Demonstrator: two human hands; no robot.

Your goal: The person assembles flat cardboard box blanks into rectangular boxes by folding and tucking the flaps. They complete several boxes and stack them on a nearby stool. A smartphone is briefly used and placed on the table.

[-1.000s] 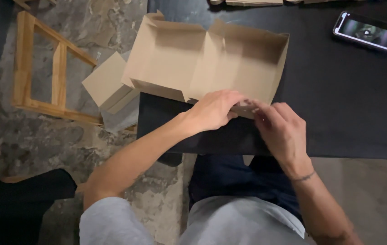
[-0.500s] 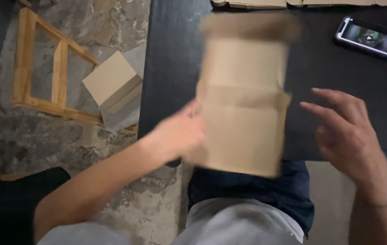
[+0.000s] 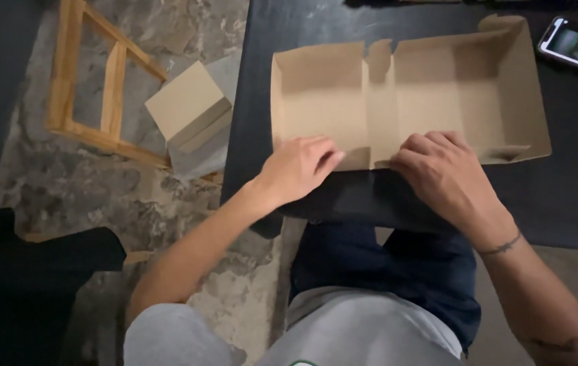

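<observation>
The open box (image 3: 404,95) is plain brown cardboard, matt, with soft creases. The tabletop (image 3: 573,176) is black and smooth with a faint sheen. The phone (image 3: 577,47) has a glossy glass screen. The frame (image 3: 89,88) is bare pale wood. The floor (image 3: 65,190) looks like rough, mottled stone.

I see a plain tan cardboard box (image 3: 404,95) on a black table (image 3: 573,196). A second tan box (image 3: 191,108) lies on grey and brown mottled stone floor (image 3: 52,196), beside a light wooden frame (image 3: 92,85). My trousers (image 3: 357,332) are pale grey.
</observation>
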